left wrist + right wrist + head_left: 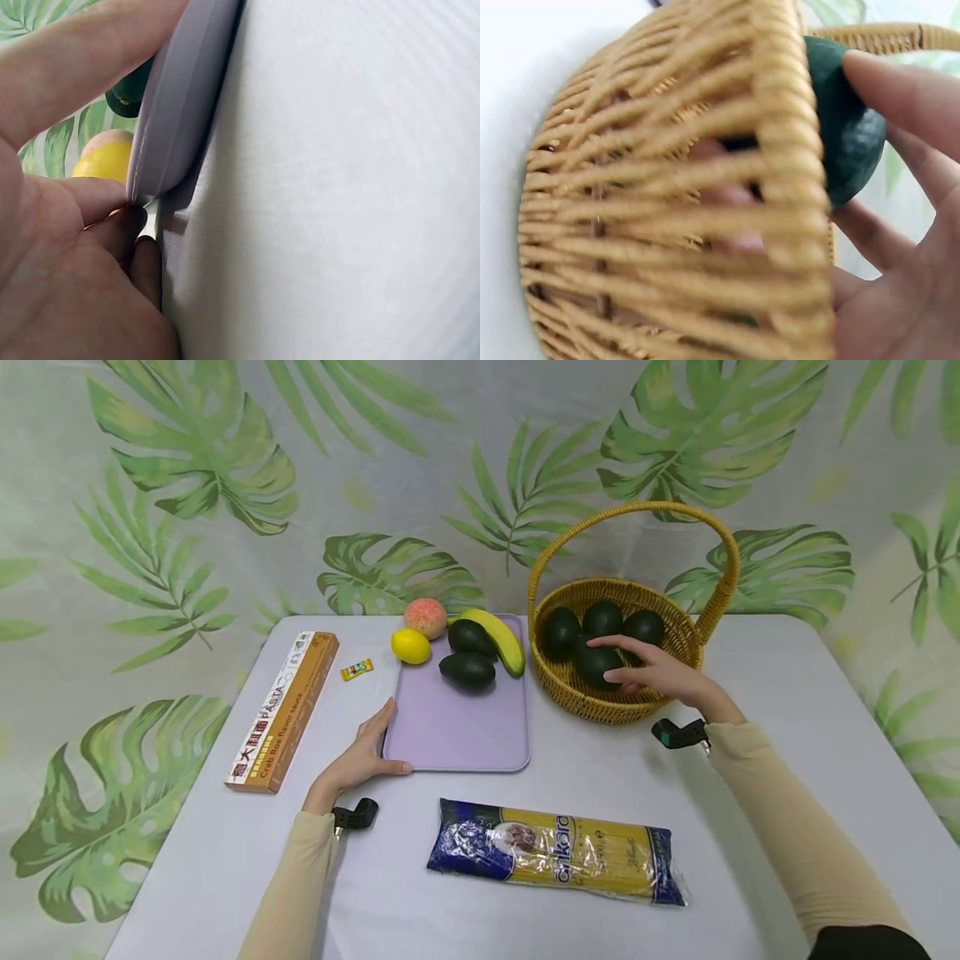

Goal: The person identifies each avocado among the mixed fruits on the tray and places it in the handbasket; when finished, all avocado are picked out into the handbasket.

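Observation:
In the basket, my right hand (651, 672) grips a dark green avocado (595, 664), thumb and fingers spread around its sides. The right wrist view has this avocado (847, 124) at the woven rim, with some fingers partly hidden behind the wicker. Several avocados share the yellow wicker basket (600, 710). My left hand (363, 752) holds the near left corner of a lilac tray (457, 735), thumb at the front edge and fingers along the left side. On the tray's far part lie two avocados (468, 670) and a banana (498, 639), with a peach (425, 618) and a lemon (410, 646) at its left corner.
A pasta box (283, 714) lies at the left of the white table (787, 693), near a small yellow candy packet (356, 670). In front, a bag of spaghetti (558, 853) lies crosswise. The basket's tall handle (637, 507) arches above it. Leaf-patterned cloth (480, 485) hangs behind.

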The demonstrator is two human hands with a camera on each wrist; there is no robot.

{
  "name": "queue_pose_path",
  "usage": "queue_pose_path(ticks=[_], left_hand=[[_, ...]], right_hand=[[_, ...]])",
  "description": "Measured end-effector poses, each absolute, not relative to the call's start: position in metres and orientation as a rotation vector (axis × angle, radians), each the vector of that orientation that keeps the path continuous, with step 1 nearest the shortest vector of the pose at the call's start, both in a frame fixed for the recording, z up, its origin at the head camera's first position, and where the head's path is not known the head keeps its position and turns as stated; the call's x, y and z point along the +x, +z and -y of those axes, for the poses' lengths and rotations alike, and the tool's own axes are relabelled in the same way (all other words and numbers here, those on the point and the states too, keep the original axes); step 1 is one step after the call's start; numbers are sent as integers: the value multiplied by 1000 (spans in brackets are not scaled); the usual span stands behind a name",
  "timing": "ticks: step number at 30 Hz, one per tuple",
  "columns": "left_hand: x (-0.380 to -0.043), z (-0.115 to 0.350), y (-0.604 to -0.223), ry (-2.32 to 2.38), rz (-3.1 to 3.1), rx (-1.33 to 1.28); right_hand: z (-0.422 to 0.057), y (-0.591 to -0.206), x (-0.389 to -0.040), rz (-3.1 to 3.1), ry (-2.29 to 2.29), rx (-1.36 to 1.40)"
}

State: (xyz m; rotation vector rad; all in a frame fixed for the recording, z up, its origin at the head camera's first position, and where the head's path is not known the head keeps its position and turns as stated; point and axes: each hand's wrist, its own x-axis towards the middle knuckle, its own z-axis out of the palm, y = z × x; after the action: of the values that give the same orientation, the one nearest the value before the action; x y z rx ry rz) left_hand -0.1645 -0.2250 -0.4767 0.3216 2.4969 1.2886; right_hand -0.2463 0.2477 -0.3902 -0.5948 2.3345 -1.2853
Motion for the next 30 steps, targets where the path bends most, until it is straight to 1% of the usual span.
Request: queue_pose_path(ticks=[15, 19, 24, 30], left_hand=[[-164, 226, -479, 1287, -2497, 292], [-164, 226, -479, 1289, -2497, 303], [-165, 225, -478, 1290, -2502, 323], [-165, 225, -478, 1285, -2506, 319]], right_hand=[[-216, -399, -248, -2499, -1061, -722], [-217, -398, -246, -2554, -1004, -687], [-224, -393, -244, -2562, -1078, -593], [-228, -385, -237, -2471, -1303, -618]])
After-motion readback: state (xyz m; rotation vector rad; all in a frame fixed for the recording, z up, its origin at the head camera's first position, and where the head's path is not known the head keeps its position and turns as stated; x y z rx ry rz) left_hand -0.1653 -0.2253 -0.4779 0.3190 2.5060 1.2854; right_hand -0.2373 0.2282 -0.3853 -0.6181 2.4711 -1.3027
